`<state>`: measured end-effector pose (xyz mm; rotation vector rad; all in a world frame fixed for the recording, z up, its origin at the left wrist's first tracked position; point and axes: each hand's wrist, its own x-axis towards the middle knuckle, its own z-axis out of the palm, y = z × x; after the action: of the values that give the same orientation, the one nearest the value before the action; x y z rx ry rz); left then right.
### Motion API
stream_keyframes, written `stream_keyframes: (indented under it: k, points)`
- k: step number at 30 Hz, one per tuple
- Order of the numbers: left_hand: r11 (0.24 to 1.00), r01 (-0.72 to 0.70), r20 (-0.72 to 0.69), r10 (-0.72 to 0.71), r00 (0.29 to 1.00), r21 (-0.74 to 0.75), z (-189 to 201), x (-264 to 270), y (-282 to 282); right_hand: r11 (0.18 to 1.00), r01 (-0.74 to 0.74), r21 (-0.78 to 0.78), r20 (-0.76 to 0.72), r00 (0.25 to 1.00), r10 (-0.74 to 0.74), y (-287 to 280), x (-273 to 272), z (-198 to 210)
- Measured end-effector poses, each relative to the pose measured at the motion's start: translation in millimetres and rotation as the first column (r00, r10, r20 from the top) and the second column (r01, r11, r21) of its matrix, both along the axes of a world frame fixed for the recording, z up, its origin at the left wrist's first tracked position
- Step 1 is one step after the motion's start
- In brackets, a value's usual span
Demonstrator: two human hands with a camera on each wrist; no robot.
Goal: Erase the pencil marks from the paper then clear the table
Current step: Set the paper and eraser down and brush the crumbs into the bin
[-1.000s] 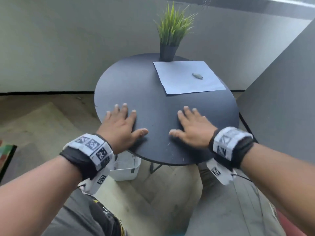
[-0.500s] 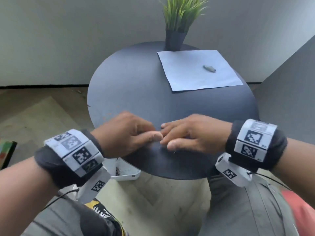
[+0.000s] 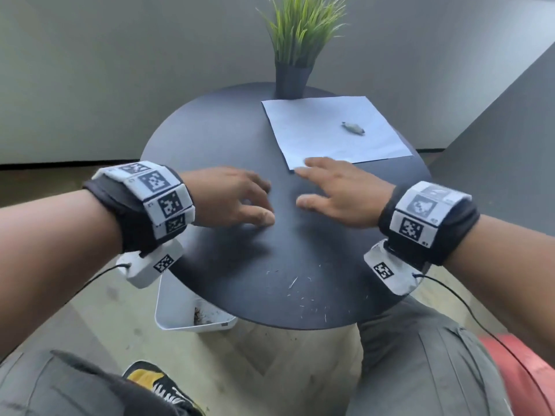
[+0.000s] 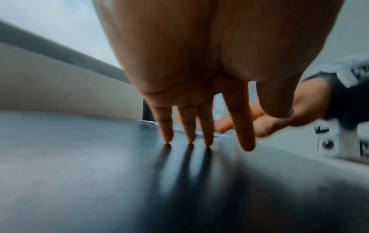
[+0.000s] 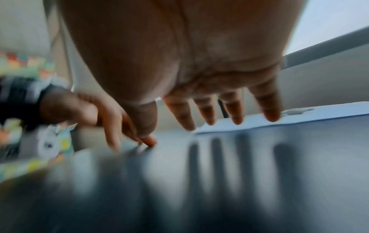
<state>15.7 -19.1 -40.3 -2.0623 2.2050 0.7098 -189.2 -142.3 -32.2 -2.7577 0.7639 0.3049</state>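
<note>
1. The paper (image 3: 333, 130) lies flat at the far right of the round dark tabletop (image 3: 210, 139) in the head view, just in front of the potted plant (image 3: 295, 46). A small grey lump, probably the eraser (image 3: 353, 127), sits on the sheet, where it would be close at hand for rubbing. The right hand (image 3: 339, 190) hovers with its fingers spread, the tips at the paper's near corner; this reads as a reach to pin or draw the sheet. The left hand (image 3: 231, 196) is beside it with loosely bent fingers, holding nothing. Pale specks (image 3: 297, 283), likely eraser crumbs, dot the near edge, above a white bin (image 3: 192, 313) on the floor, a handy spot for sweeping them off.

2. In the left wrist view, three fingertips (image 4: 166, 137) touch the tabletop, slightly apart, seemingly steadying the hand. No pencil marks can be made out.

3. In the right wrist view, the fingers (image 5: 269, 110) are spread and nothing is pinched. They sit at the paper's near edge; blur hides whether they touch it.
</note>
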Motion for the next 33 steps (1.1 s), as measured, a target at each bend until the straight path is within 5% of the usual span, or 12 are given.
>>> stream_keyframes:
  k: [3, 7, 10, 13, 17, 21, 25, 26, 28, 29, 31, 33]
  points:
    - [0.984, -0.062, -0.159, 0.036, 0.987, -0.166, 7.0, -5.7, -1.5, 0.992, -0.118, -0.055, -0.314, 0.945, 0.095, 24.0, -11.6, -13.6]
    - [0.956, -0.293, 0.148, 0.293, 0.944, -0.028, -9.9, 0.7, -1.6, 0.911, -0.325, 0.254, -0.083, 0.931, 0.355, 57.4, -35.2, 10.5]
    - [0.964, -0.222, 0.163, 0.198, 0.966, 0.147, -10.6, -7.5, 18.4, 0.971, -0.031, 0.238, 0.176, 0.984, -0.011, 29.9, -56.6, 18.2]
    - [0.981, 0.031, 0.018, -0.035, 0.999, 0.192, -4.0, -29.0, 52.9, 0.903, 0.423, 0.079, -0.003, 0.905, -0.424, 9.2, -85.1, -1.4]
    - [0.992, -0.117, -0.261, 0.101, 0.960, -0.049, -6.3, -16.2, 74.9, 0.926, 0.377, 0.009, -0.142, 0.917, -0.372, 77.1, -85.5, -35.1]
    - [0.935, -0.355, 0.161, 0.349, 0.923, 0.013, -18.0, -9.9, 85.5, 0.990, 0.028, 0.135, 0.024, 0.999, -0.032, 161.5, -73.4, -30.9]
    - [0.984, -0.130, -0.134, 0.146, 0.980, 0.123, -14.2, -36.8, 126.7, 0.851, 0.500, 0.159, 0.195, 0.829, -0.524, 124.2, -96.6, -34.9]
    - [0.981, -0.141, -0.366, 0.181, 0.913, 0.134, -4.1, -37.9, 137.6, 0.789, 0.608, 0.092, 0.124, 0.779, -0.614, 115.3, -104.1, -38.5]
    - [0.911, -0.402, -0.806, 0.306, 0.506, 0.093, 5.6, -28.6, 152.2, 0.741, 0.671, 0.001, 0.010, 0.741, -0.671, 112.8, -112.2, -47.8]
    - [0.759, -0.646, -0.889, 0.352, 0.294, 0.087, 0.5, -16.2, 155.9, 0.740, 0.672, -0.015, -0.003, 0.740, -0.672, 118.1, -110.4, -51.4]
    - [0.339, -0.931, -0.893, 0.449, 0.036, 0.133, -30.2, 25.6, 163.3, 0.751, 0.660, -0.031, 0.004, 0.751, -0.660, 139.2, -96.3, -54.2]
    - [0.180, -0.959, -0.722, 0.690, -0.037, 0.221, -71.0, 52.3, 164.7, 0.808, 0.588, -0.044, 0.012, 0.809, -0.588, 168.6, -77.3, -54.5]
